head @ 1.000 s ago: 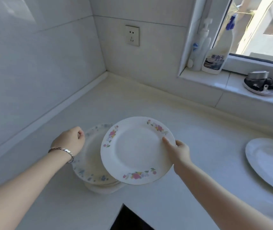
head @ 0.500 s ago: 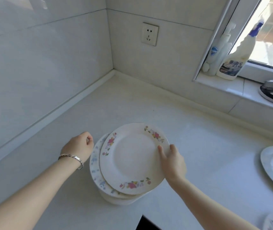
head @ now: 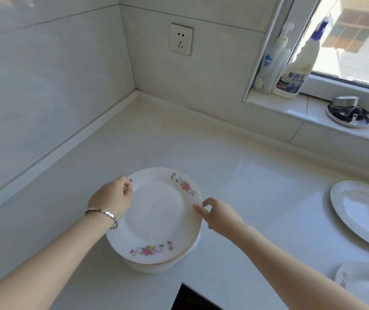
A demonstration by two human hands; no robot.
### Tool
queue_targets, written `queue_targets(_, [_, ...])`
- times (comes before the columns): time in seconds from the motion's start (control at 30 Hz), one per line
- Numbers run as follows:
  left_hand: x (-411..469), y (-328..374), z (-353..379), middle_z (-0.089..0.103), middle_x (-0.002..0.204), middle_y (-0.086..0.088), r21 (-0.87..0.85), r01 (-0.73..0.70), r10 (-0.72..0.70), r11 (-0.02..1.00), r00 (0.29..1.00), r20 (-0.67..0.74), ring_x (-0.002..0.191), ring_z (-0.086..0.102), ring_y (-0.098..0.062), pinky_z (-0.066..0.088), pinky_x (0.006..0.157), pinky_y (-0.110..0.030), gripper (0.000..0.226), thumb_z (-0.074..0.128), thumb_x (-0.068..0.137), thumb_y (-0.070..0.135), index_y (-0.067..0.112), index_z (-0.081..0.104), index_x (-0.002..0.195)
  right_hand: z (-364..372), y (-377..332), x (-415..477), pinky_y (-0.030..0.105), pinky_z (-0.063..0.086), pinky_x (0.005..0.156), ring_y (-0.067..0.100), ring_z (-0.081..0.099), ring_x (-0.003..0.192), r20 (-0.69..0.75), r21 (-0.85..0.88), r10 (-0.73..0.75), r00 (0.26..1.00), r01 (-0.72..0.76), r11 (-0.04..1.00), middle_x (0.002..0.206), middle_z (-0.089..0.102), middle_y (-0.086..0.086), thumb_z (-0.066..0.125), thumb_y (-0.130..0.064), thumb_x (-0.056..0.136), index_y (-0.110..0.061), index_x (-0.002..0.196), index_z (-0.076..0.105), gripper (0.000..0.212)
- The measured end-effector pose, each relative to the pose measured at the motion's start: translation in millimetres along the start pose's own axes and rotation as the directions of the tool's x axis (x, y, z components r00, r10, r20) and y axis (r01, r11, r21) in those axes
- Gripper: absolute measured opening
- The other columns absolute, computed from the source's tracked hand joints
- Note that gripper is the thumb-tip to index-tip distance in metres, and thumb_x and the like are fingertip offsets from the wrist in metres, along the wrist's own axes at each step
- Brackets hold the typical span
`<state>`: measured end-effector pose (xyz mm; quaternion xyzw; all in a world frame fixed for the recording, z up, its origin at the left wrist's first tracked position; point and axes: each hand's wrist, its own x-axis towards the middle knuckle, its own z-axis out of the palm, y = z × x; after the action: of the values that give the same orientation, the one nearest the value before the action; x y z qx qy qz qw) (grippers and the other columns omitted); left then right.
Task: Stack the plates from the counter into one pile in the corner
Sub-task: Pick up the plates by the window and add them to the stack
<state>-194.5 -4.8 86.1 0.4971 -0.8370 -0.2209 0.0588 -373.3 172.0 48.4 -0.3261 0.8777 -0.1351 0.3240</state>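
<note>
The left hand (head: pixel 112 199) sits at the left rim of the top plate (head: pixel 156 217), fingers curled and touching the rim near a small pink flower; whether they pinch it or only steady it I cannot tell. A metal-link bracelet (head: pixel 103 214) circles that wrist. The top plate is round, glossy white, with sprays of pink and purple flowers on its rim. It lies flat on a pile (head: pixel 156 264) of more white plates, whose edges show beneath it at the front and right. The pile stands on the counter (head: pixel 246 175) near its front edge, well apart from the back corner where the tiled walls meet.

The right hand (head: pixel 220 214) is at the plate's right rim — fingers loosely bent, the tips touching the edge, not closed around it.

Further right, near the counter's right edge, lies a large oval white plate (head: pixel 362 211), and in front of it a smaller flowered plate (head: pixel 365 287), partly cut off by the frame. The counter is smooth, pale and shiny. On the windowsill stand two plastic bottles (head: pixel 291 70) and a shallow dish (head: pixel 347 113) holding dark metal objects.
</note>
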Motion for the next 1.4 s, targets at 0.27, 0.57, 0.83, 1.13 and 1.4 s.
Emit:
queue_targets(0.27, [-34.0, 124.2, 74.2, 0.063, 0.086, -0.001, 0.029, -0.26, 0.244, 0.965, 0.935, 0.258, 0.081, 0.057, -0.027, 0.042, 0.067, -0.028, 0.01, 0.041, 0.093, 0.023, 0.023, 0.046, 0.084, -45.0, 151.8, -40.6, 0.028, 0.045, 0.074, 0.017, 0.052, 0.079, -0.023, -0.109, 0.124, 0.992, -0.126, 0.986, 0.085, 0.058, -0.004, 0.047, -0.034, 0.091, -0.024, 0.115, 0.058, 0.028])
queue_targets(0.57, [-82.5, 240.1, 172.7, 0.058, 0.084, 0.001, 0.026, -0.347, 0.299, 0.937, 0.84, 0.453, 0.084, 0.058, -0.026, 0.045, 0.072, -0.029, 0.011, 0.04, 0.091, 0.022, 0.021, 0.048, 0.084, -97.0, 352.1, -107.6, 0.032, 0.041, 0.096, 0.024, 0.049, 0.121, -0.176, -0.043, 0.446, 0.878, -0.459, 0.887, 0.13, 0.049, 0.008, 0.052, -0.033, 0.091, -0.013, 0.132, 0.048, 0.045])
queue_targets(0.83, [-115.9, 268.4, 215.8, 0.059, 0.077, 0.0, 0.1, -0.29, 0.209, 0.952, 0.851, 0.483, 0.08, 0.059, -0.026, 0.047, 0.071, -0.028, 0.013, 0.042, 0.09, 0.018, 0.02, 0.053, 0.082, -96.3, 443.3, -105.8, 0.033, 0.042, 0.085, 0.03, 0.052, 0.109, -0.135, -0.011, 0.527, 0.839, -0.533, 0.846, 0.118, 0.055, 0.014, 0.066, -0.046, 0.078, -0.008, 0.111, 0.051, 0.053])
queue_targets(1.13, [-121.5, 264.2, 218.3, 0.06, 0.071, -0.001, 0.074, -0.21, 0.151, 0.975, 0.867, 0.474, 0.075, 0.062, -0.028, 0.053, 0.073, -0.033, 0.014, 0.044, 0.088, 0.016, 0.018, 0.054, 0.078, -123.9, 455.5, -106.9, 0.022, 0.023, 0.05, 0.02, 0.043, 0.074, 0.028, 0.069, 0.343, 0.939, -0.344, 0.936, 0.064, 0.038, -0.005, 0.069, -0.045, 0.076, -0.02, 0.061, 0.031, 0.048])
queue_targets(1.4, [-113.0, 249.6, 202.7, 0.06, 0.069, 0.003, 0.075, -0.247, 0.191, 0.966, 0.881, 0.432, 0.08, 0.065, -0.028, 0.054, 0.076, -0.035, 0.014, 0.044, 0.088, 0.017, 0.021, 0.053, 0.079, -142.9, 420.0, -114.0, 0.02, 0.033, 0.041, 0.011, 0.042, 0.046, -0.115, 0.386, 0.317, 0.941, -0.252, 0.888, 0.057, 0.045, -0.002, 0.073, -0.03, 0.077, -0.016, 0.063, 0.044, 0.035])
